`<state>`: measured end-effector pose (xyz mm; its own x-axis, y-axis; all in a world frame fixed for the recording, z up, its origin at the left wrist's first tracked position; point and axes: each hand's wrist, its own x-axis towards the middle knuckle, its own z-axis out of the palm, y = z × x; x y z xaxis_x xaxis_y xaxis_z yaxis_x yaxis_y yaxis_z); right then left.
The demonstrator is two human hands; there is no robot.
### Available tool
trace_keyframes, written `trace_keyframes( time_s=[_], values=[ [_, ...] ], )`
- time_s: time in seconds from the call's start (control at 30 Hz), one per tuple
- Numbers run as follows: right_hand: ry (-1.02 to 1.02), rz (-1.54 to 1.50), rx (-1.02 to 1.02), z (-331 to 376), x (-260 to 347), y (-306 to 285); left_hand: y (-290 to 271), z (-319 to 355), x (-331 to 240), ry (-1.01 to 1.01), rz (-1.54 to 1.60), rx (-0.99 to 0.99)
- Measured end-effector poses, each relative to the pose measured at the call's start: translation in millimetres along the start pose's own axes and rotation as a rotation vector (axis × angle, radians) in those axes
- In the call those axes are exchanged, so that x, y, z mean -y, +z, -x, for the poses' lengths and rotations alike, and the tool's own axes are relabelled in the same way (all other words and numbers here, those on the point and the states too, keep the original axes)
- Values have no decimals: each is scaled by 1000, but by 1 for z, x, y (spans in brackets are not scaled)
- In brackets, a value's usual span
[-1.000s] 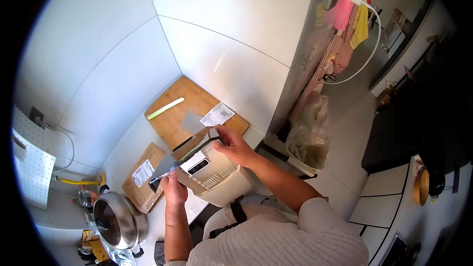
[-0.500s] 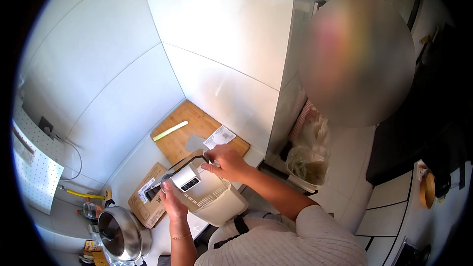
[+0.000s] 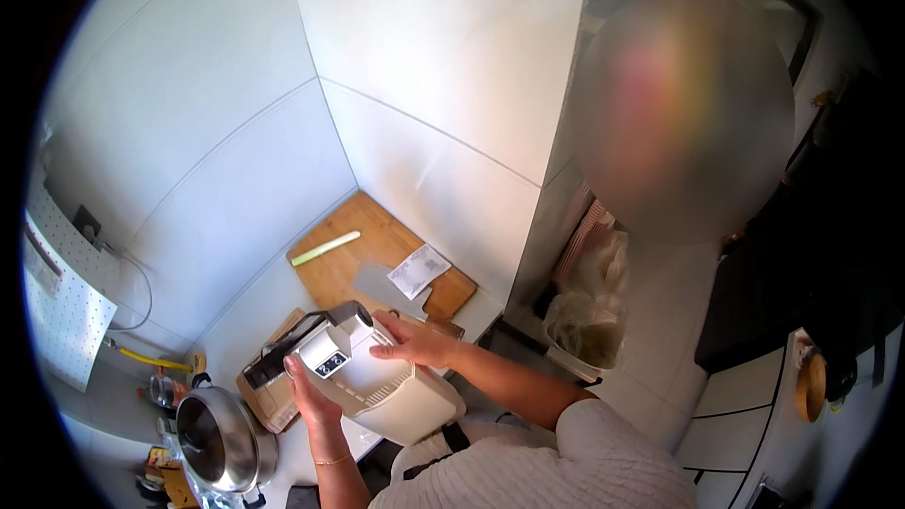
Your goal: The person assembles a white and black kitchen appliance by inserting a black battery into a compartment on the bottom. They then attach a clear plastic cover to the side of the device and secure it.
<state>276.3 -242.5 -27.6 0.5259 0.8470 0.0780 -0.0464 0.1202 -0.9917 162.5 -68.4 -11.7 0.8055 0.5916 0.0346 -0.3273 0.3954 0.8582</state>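
Observation:
In front of my body is a cream plastic bin [image 3: 415, 415] with rows of vent slots. At its far left end sits a white unit [image 3: 345, 337] with a small dark panel and black parts on top. My left hand [image 3: 316, 402] is against the near left side of the unit, thumb up, its other fingers mostly hidden. My right hand [image 3: 419, 341] grips the bin's far right side, thumb toward the inside. Just past it lies a cleaver [image 3: 379, 283] with a wooden handle, on a cutting board [image 3: 339, 212] beside a pale green stalk [image 3: 326, 248] and a printed paper [image 3: 419, 270].
A cardboard box [image 3: 267, 411] lies left of the bin, partly covered. A lidded steel pot [image 3: 247, 443] stands at lower left. White wall panels [image 3: 424, 57] close off the counter's far corner. On the right, a bin with a plastic bag [image 3: 586, 344] stands on the floor.
The white unit and cream bin have shifted a little left and tilted, showing more of the black parts. My right hand has moved down from the black hoop to the bin's side.

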Motion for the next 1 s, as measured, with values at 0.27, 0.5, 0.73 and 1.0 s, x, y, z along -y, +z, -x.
trace_keyframes(
  time_s=[0.27, 0.5, 0.73, 1.0],
  values=[
    [71, 86, -373, -10, -32, -13, -12, -13, 28, -97, -12, -143],
    [-41, 269, -303, -4, 5, -17, -10, -9, 14, -105, -99, -80],
    [-31, 210, -106, -3, 2, -24, -45, -16, 24, -109, -38, -135],
    [164, 43, -4, -22, -20, -7, -108, -1, 27, -16, 23, -270]
  ],
)
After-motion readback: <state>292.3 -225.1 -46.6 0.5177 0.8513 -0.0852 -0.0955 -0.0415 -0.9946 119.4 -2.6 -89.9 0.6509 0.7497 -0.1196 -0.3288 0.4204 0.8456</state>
